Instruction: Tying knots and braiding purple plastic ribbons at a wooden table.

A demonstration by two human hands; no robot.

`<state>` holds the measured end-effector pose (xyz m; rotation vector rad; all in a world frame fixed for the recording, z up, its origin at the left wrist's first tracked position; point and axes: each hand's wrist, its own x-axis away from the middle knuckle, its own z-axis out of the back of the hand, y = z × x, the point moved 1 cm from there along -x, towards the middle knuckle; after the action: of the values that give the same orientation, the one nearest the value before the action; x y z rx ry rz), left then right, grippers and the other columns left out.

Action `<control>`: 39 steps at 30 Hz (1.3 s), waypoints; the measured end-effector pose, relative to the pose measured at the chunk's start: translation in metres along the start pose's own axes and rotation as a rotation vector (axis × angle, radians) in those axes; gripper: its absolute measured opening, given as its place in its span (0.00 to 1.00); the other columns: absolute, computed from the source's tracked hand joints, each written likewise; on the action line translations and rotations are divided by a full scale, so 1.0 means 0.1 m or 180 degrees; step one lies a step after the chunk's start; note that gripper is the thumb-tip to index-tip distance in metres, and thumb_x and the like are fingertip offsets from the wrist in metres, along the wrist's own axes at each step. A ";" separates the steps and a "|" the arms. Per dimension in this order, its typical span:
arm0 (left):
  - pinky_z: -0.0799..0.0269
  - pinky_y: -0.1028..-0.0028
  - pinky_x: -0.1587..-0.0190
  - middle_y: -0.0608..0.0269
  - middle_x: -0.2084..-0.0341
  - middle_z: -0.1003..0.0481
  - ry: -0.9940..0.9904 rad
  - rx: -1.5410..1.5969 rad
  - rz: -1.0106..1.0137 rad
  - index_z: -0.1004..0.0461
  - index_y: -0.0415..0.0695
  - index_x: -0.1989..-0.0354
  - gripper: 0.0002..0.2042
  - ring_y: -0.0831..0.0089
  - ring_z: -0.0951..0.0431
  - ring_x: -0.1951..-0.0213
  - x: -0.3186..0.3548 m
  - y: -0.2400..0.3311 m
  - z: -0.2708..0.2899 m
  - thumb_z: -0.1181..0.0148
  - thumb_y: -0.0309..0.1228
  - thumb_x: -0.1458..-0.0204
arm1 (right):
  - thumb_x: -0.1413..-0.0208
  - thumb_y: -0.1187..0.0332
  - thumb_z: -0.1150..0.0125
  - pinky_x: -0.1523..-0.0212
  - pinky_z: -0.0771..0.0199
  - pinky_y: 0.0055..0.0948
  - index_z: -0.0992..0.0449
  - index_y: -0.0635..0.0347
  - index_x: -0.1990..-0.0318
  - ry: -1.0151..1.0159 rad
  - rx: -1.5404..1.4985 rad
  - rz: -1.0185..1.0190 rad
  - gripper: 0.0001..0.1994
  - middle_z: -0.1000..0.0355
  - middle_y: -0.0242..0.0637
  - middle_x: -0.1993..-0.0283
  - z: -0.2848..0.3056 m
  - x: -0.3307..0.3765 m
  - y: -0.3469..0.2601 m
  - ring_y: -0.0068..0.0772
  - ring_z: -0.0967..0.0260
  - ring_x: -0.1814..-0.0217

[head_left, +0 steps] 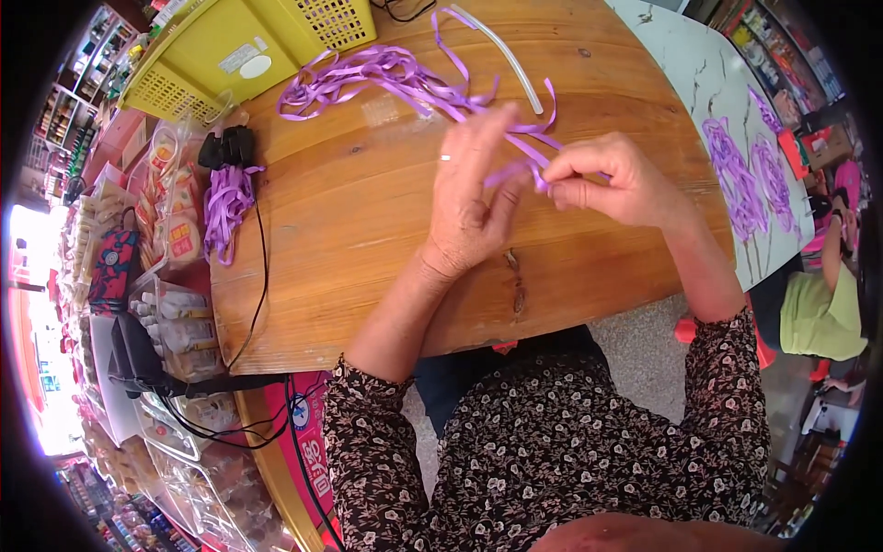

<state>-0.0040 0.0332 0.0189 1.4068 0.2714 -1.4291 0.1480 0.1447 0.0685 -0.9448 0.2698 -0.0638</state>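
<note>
Over the wooden table (349,267), my right hand (614,179) pinches a purple ribbon (539,180) between thumb and fingers, at what looks like a loop or knot. Beside it my left hand (467,198) is raised, fingers stretched out and thumb apart, slightly blurred. Its thumb is close to the ribbon; whether they touch I cannot tell. Behind both hands lies a loose tangle of purple ribbon (368,74), with strands running toward my fingers. A clear, whitish strip (515,66) curves along the table near the tangle's right end.
A yellow plastic basket (276,46) stands at the far left. Below it are black clip-like pieces (226,145) with bundled purple ribbon (227,207) and a black cable (265,267). Purple ribbon bundles (733,179) lie on the white marbled table (658,46). Someone in a yellow-green top (821,313) is at right.
</note>
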 end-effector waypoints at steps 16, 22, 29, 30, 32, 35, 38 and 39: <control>0.34 0.79 0.64 0.61 0.70 0.29 -0.0283 0.0896 0.1604 0.28 0.37 0.59 0.09 0.75 0.30 0.66 0.18 -0.13 -0.13 0.43 0.22 0.50 | 0.38 0.67 0.57 0.67 0.47 0.22 0.30 0.62 0.56 0.1024 -0.3922 0.0744 0.11 0.44 0.23 0.77 0.46 0.30 -0.02 0.15 0.50 0.76; 0.37 0.64 0.49 0.49 0.54 0.33 -0.0985 0.1057 0.0299 0.37 0.40 0.46 0.26 0.52 0.34 0.50 0.06 0.18 -0.15 0.38 0.26 0.57 | 0.39 0.67 0.56 0.68 0.42 0.22 0.32 0.64 0.51 0.0301 -0.4230 0.0710 0.13 0.38 0.24 0.76 -0.02 0.13 -0.22 0.16 0.44 0.75; 0.35 0.73 0.71 0.61 0.81 0.30 -0.1202 0.1811 0.1364 0.25 0.39 0.68 0.05 0.71 0.31 0.77 0.26 0.13 -0.13 0.44 0.28 0.48 | 0.39 0.69 0.54 0.65 0.41 0.23 0.36 0.68 0.49 0.0838 -0.4467 0.0913 0.14 0.36 0.27 0.72 0.32 -0.04 0.01 0.19 0.42 0.73; 0.36 0.74 0.73 0.60 0.82 0.31 -0.1052 0.1856 0.2111 0.25 0.39 0.67 0.06 0.72 0.32 0.78 0.26 0.08 -0.10 0.43 0.28 0.48 | 0.39 0.69 0.54 0.65 0.41 0.23 0.36 0.68 0.49 0.0817 -0.4468 0.0915 0.14 0.36 0.27 0.72 0.39 -0.02 0.05 0.19 0.42 0.73; 0.37 0.76 0.74 0.59 0.84 0.33 -0.0695 0.2031 0.1908 0.25 0.38 0.68 0.06 0.74 0.34 0.80 0.15 -0.03 -0.05 0.42 0.29 0.48 | 0.40 0.69 0.53 0.60 0.38 0.25 0.35 0.68 0.50 0.1932 -0.3671 0.0703 0.14 0.35 0.29 0.70 0.50 0.03 0.19 0.21 0.40 0.71; 0.36 0.73 0.76 0.57 0.84 0.30 -0.0377 0.0494 0.0870 0.25 0.38 0.72 0.06 0.66 0.34 0.81 -0.04 -0.13 0.13 0.40 0.29 0.51 | 0.41 0.68 0.51 0.55 0.35 0.29 0.33 0.67 0.51 0.2237 -0.3350 0.0560 0.13 0.31 0.36 0.61 0.53 0.08 0.43 0.25 0.34 0.61; 0.36 0.70 0.77 0.57 0.83 0.30 -0.0348 -0.0412 0.1223 0.25 0.39 0.74 0.07 0.62 0.33 0.82 -0.10 -0.28 0.23 0.39 0.30 0.52 | 0.42 0.69 0.49 0.53 0.33 0.31 0.31 0.66 0.53 0.2443 -0.2945 0.0358 0.12 0.30 0.39 0.55 0.53 0.08 0.56 0.27 0.32 0.56; 0.36 0.70 0.77 0.57 0.83 0.30 -0.0370 -0.0411 0.1218 0.25 0.39 0.74 0.07 0.62 0.33 0.82 -0.11 -0.33 0.29 0.39 0.30 0.52 | 0.42 0.70 0.48 0.53 0.32 0.31 0.29 0.66 0.54 0.2302 -0.2630 0.0290 0.11 0.29 0.40 0.54 0.50 0.07 0.60 0.28 0.31 0.54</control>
<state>-0.0490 0.0298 0.0202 1.1902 0.0158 -1.1499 0.1635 0.2188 0.0463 -1.7101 1.0620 -0.2221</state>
